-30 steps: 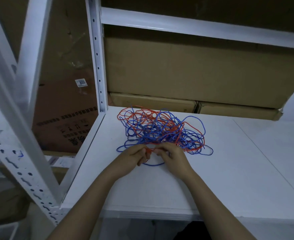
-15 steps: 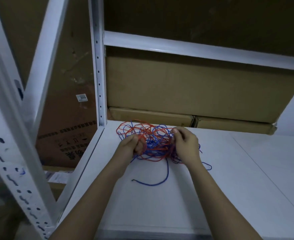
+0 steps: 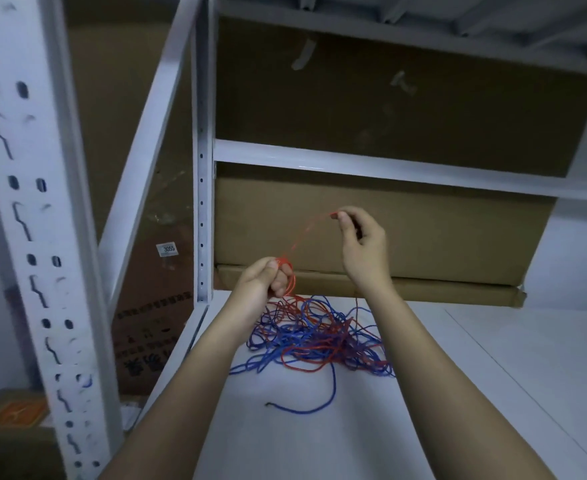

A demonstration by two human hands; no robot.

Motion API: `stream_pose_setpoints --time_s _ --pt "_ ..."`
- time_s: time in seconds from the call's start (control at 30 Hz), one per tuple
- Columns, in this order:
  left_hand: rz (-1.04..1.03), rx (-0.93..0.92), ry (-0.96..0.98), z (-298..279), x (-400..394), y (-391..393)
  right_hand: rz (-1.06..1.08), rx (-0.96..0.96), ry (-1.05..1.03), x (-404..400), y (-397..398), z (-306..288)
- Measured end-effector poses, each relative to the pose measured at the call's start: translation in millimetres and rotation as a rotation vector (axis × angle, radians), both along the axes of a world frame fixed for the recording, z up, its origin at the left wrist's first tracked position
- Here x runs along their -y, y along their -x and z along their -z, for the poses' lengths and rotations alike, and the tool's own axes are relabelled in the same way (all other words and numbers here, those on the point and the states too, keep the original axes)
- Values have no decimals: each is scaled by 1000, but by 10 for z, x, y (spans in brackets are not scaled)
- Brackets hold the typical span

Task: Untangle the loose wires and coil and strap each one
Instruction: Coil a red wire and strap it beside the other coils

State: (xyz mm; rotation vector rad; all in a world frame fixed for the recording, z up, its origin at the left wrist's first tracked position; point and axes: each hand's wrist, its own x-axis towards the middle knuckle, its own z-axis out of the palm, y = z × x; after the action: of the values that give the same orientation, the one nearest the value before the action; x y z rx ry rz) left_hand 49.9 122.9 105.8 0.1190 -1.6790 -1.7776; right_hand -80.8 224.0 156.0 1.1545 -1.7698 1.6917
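red wire (image 3: 307, 232): thin, light, limp, best taken at its free end | right hand (image 3: 363, 245) pinches that end, raised | left hand (image 3: 262, 282) grips small red loops | tangle (image 3: 319, 336) on white shelf (image 3: 492, 393): two colours seen, red and blue wire (image 3: 305, 408), exact count not clear

Motion-blurred red wire (image 3: 307, 233) span; tangle (image 3: 319, 337) crossings indistinct behind forearms.

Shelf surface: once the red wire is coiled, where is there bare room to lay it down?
Bare shelf lies right of the wire tangle, past the right forearm. The near strip is free except for the blue wire end. Crowded: the middle, under the left hand and right hand holding the red wire.
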Motion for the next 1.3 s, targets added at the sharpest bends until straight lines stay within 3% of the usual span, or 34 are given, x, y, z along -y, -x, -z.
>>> stream_pose_setpoints --time_s 0.1,0.2,0.3,0.4,0.5,0.63,0.87,1.0,1.17,1.3 --pt "156 -18 -124 151 10 -139 122 75 -217 -19 138 424" --pt "258 -52 -285 305 -17 -216 188 -98 -470 -21 85 873" --pt "202 -90 -417 473 0 -247 189 -313 -693 -31 -194 1251" --pt "14 -25 -524 652 56 -256 150 -501 -716 -128 -475 1560" --pt "-128 143 -417 858 65 -226 74 -624 -676 -189 -670 1744" --pt "-150 234 -72 1115 21 -235 -5 -681 -685 -249 -790 1786" --pt "25 384 171 1414 -54 -363 -30 -549 -554 -324 -646 1716" --pt "78 391 87 1464 -41 -445 -85 -286 -486 -253 -567 1705" --pt "103 384 -50 1451 10 -466 -306 142 -500 -157 -671 1748" --pt "61 333 -156 1473 10 -453 -306 94 -592 -155 -710 1754"
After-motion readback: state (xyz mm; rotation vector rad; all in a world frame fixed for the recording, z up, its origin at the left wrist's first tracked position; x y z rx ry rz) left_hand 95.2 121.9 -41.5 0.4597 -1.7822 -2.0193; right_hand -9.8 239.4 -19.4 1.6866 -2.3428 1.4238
